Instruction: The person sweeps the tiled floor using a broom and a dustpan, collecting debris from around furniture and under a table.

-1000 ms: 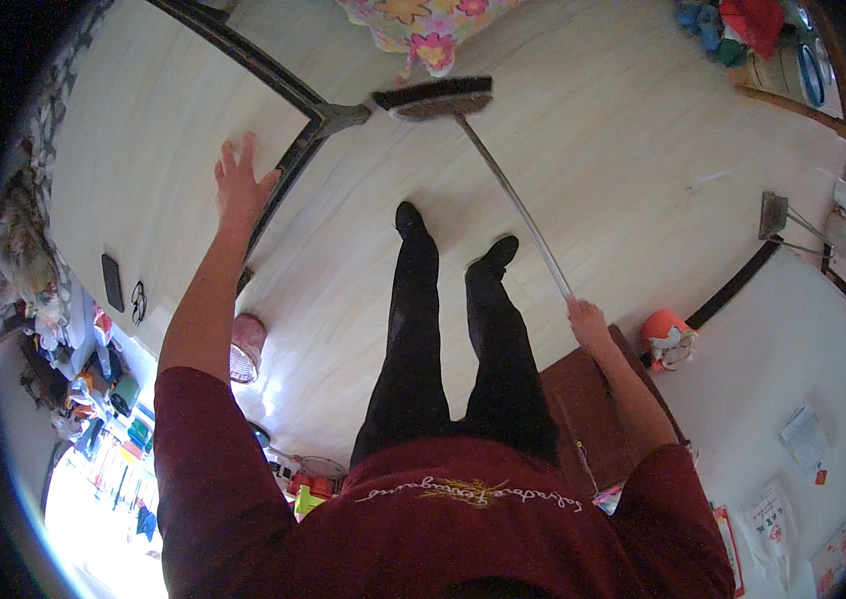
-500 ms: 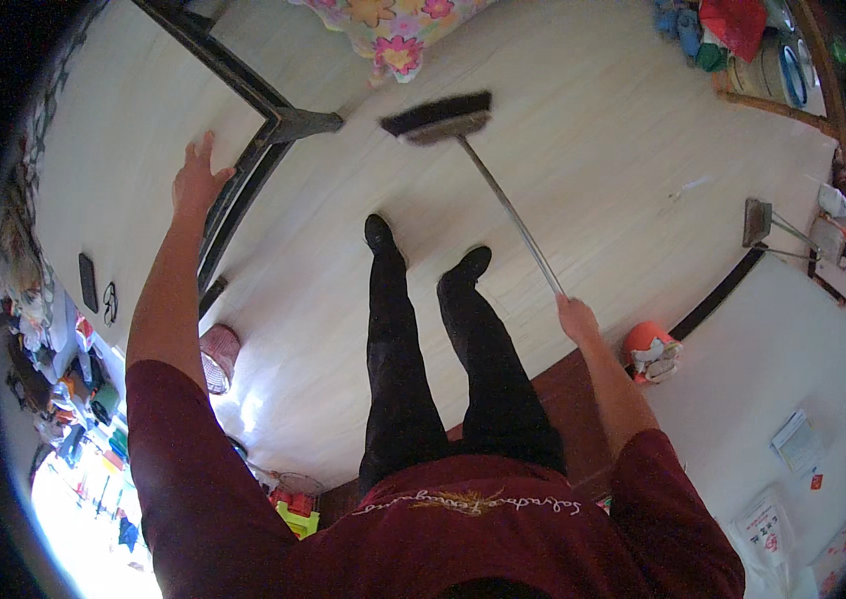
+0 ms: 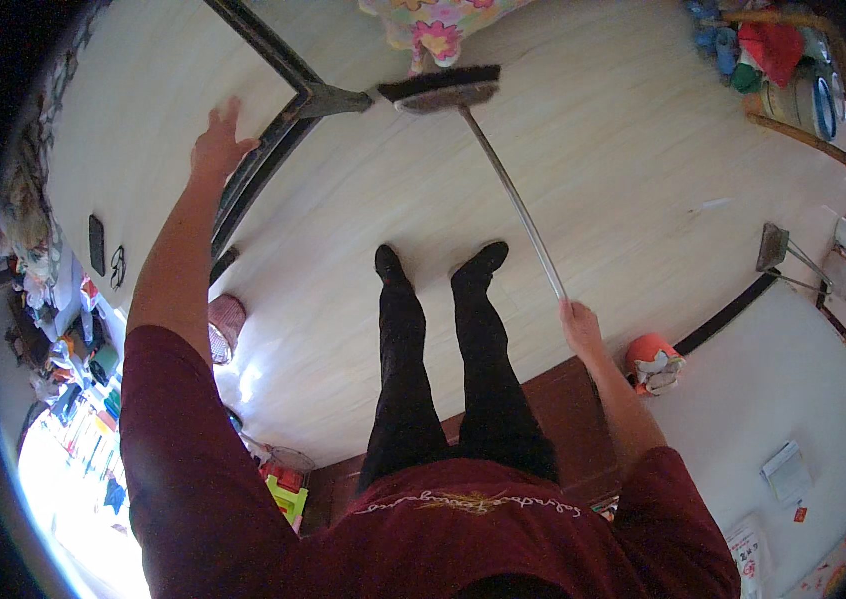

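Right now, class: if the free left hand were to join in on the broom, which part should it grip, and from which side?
Grip the bare metal handle of the broom midway between the bristle head and the right hand, which holds its top end. Come from the person's left: the shaft slants up-left, thin and round, so fingers can wrap it. The left hand rests on the pale surface now.
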`<state>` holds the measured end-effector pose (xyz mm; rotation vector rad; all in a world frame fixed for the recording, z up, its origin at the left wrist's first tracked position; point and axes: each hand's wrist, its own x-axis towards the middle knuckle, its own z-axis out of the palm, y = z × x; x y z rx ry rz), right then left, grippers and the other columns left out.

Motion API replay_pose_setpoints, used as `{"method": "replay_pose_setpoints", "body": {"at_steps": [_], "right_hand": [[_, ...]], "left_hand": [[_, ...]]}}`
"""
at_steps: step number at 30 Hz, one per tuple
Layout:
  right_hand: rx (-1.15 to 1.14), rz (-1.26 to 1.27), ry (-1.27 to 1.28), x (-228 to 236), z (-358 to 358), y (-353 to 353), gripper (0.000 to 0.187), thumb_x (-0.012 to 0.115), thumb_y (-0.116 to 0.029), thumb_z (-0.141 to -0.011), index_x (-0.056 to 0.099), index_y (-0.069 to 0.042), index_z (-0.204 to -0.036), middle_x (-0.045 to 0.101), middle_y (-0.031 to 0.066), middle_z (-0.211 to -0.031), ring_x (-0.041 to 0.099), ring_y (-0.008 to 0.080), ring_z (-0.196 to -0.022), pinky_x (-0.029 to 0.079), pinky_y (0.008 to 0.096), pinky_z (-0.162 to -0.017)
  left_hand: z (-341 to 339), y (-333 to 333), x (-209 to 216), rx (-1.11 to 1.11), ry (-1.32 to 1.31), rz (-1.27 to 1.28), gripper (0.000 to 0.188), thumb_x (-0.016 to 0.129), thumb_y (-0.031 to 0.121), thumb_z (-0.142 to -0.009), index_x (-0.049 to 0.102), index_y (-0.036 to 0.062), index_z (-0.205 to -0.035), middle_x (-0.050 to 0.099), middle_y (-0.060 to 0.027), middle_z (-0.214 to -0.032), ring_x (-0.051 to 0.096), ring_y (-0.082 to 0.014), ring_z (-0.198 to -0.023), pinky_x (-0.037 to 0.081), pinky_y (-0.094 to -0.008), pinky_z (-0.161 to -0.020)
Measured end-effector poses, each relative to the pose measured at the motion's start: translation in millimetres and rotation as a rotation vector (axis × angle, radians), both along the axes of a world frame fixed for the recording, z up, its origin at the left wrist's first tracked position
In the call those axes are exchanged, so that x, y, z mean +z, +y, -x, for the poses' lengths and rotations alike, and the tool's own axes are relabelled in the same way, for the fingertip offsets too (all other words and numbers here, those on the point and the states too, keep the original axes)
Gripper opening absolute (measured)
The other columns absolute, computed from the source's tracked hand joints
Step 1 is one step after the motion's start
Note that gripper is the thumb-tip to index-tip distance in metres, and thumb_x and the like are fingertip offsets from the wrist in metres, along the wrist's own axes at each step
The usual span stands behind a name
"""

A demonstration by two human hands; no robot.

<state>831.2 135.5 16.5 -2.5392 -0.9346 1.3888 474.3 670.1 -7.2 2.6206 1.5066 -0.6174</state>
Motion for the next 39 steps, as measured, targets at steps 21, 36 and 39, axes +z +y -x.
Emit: {"method": "replay_pose_setpoints", "body": {"at_steps": [21, 36, 39], "right_hand": [[0.105, 0.383, -0.279, 110, -8, -41, 0.044, 0.037, -0.042, -0.084, 0.049, 0.0, -0.078, 0.055, 0.025, -0.071, 0.054, 0.0419, -0.07, 0.042, 0.0503, -0.062], [0.23, 0.12, 0.125, -39, 180, 49, 0.039, 0.04, -0.038, -0.084, 0.049, -0.001, -0.076, 0.055, 0.0162, -0.06, 0.056, 0.0331, -0.055, 0.047, 0.0431, -0.05], [0.193, -0.037, 0.128, -84, 216, 115, 0.037, 0.04, -0.037, -0.084, 0.05, -0.002, -0.076, 0.056, 0.015, -0.059, 0.057, 0.0305, -0.055, 0.047, 0.0417, -0.049]], "left_hand": [[-28, -9, 29, 0.043, 0.077, 0.019, 0.075, 0.063, 0.038, -0.069, 0.022, 0.0206, -0.128, 0.033, -0.0205, -0.123, 0.053, -0.0376, -0.091, 0.045, -0.0433, -0.074], [-33, -3, 36, -0.088, 0.146, 0.024, 0.077, 0.064, 0.044, -0.065, 0.027, 0.0163, -0.127, 0.047, -0.0171, -0.111, 0.051, -0.0298, -0.097, 0.044, -0.0398, -0.075], [-26, -2, 33, -0.133, 0.18, 0.019, 0.076, 0.063, 0.045, -0.066, 0.029, 0.0148, -0.127, 0.047, -0.0152, -0.111, 0.051, -0.029, -0.097, 0.044, -0.0395, -0.075]]}}
